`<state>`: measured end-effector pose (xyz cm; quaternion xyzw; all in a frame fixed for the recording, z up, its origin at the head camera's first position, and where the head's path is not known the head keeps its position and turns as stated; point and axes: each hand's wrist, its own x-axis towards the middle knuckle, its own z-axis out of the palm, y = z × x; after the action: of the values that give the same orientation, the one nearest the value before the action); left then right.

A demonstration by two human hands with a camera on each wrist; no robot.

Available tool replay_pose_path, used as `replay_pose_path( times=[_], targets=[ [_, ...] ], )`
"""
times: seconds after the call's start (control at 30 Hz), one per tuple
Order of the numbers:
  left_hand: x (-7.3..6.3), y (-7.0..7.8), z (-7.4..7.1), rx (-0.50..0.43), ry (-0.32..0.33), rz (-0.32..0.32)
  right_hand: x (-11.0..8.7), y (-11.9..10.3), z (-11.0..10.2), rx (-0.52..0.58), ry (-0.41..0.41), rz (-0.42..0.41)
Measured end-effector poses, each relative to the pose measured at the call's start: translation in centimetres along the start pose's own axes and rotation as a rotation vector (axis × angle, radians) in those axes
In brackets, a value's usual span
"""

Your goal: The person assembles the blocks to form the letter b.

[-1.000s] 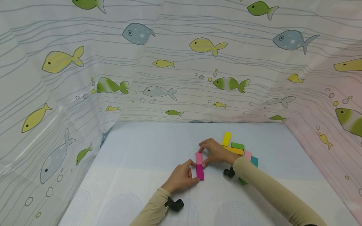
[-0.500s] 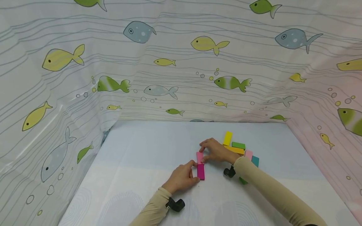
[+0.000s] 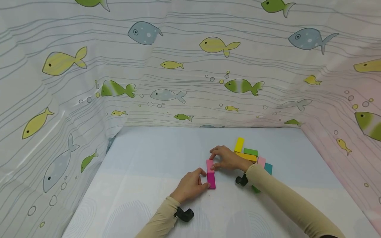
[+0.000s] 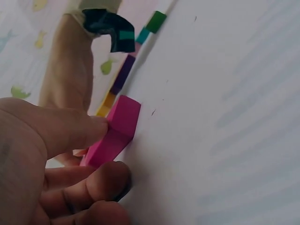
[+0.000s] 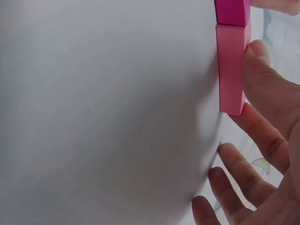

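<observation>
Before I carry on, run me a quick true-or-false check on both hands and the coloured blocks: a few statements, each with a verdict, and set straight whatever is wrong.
1. The left hand touches the magenta block. True.
2. The right hand touches a pink block. True.
3. The magenta block stands well apart from that pink block. False: the two meet end to end.
4. In the head view, the yellow block lies farther from the person than the orange block. True.
5. In the head view, the orange block lies to the left of the magenta block. False: it lies to the right.
6. Both hands wear gloves. False: both are bare.
</observation>
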<state>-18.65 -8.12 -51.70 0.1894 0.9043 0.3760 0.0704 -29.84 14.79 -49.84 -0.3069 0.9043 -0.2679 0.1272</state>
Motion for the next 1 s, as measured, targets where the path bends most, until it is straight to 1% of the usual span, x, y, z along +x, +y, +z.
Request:
replay_pose_path(
  times=[0.13,0.37,0.63,0.7,0.8,0.93,1.0],
  targets=[
    [0.0,0.0,0.1,0.015,0.017,0.001,0.0,-0.1,0.0,0.001,-0.008,0.001],
    [-0.1,-0.2,0.3,0.047,0.032,0.017,0.0,-0.1,0.3,0.013,-0.025,0.031],
    [-0.2,-0.1,0.5,0.046,0.045,0.008,-0.1,0.0,0.5,0.029,-0.019,0.028],
    [-0.2,-0.1,0.7,0.058,0.058,0.009,-0.1,0.0,0.5,0.025,-0.019,0.024],
    [-0.3,0.2,1.1,0.104,0.094,0.03,-0.2,0.1,0.6,0.017,-0.02,0.017],
    [-0.4,0.8,1.7,0.233,0.163,0.061,-0.4,0.3,0.4,0.005,-0.035,-0.009],
    [-0.5,1.2,1.9,0.285,0.185,0.062,-0.5,0.6,0.2,-0.003,-0.053,-0.029]
  ],
)
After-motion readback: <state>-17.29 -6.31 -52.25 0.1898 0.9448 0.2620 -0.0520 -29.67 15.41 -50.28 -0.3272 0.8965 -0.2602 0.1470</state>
